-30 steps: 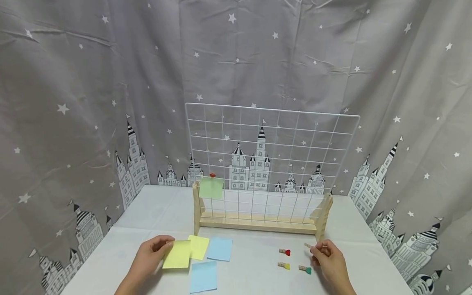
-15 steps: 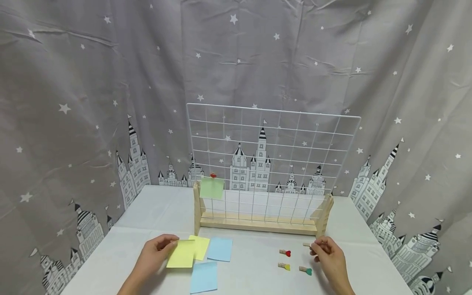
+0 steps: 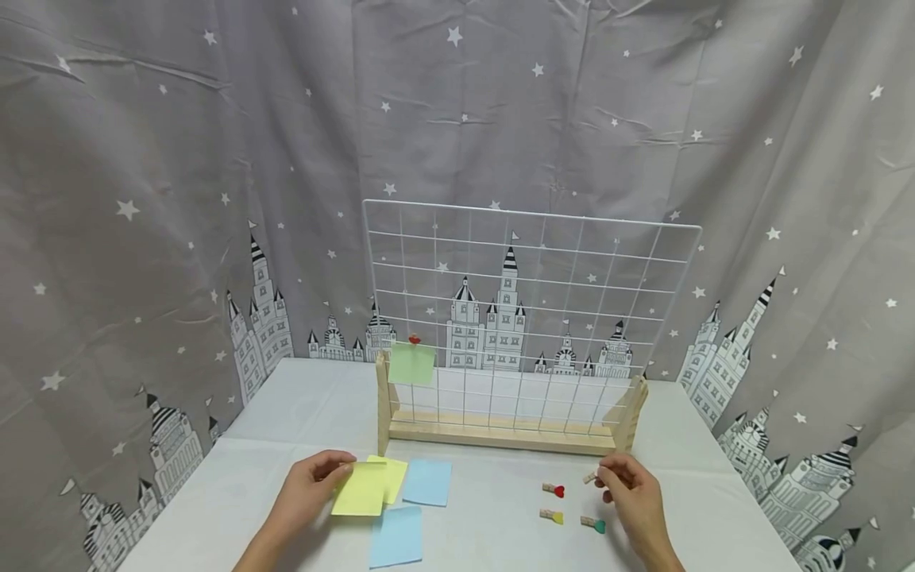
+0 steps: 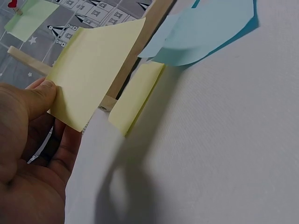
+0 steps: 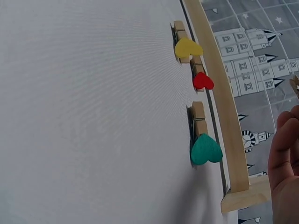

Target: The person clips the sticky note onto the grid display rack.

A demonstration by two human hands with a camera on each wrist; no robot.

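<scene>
My left hand point(image 3: 309, 490) pinches a yellow sticky note point(image 4: 96, 70) by its edge, lifted off the table. Under and beside it lie another yellow note point(image 3: 395, 478) and two light blue notes, one farther right point(image 3: 427, 482) and one nearer point(image 3: 396, 537). My right hand point(image 3: 635, 500) pinches a small wooden clothespin point(image 3: 589, 477) between thumb and fingertips; the far part of it is hidden by the fingers. Left of that hand lie clothespins with hearts: a red-heart clothespin point(image 3: 554, 490), a yellow-heart clothespin point(image 3: 551, 516) and a green-heart clothespin point(image 3: 592, 524).
A white wire grid point(image 3: 529, 270) stands in a wooden base point(image 3: 493, 435) behind the hands. A green note point(image 3: 411, 365) hangs at its lower left from a red-heart clip point(image 3: 415, 339). A grey curtain point(image 3: 457, 119) with castles and stars surrounds the white table point(image 3: 300, 397).
My left hand has moved right with the yellow note, which now overlaps more of the other yellow one. The right hand has shifted slightly left and up, and the clothespin's angle has changed.
</scene>
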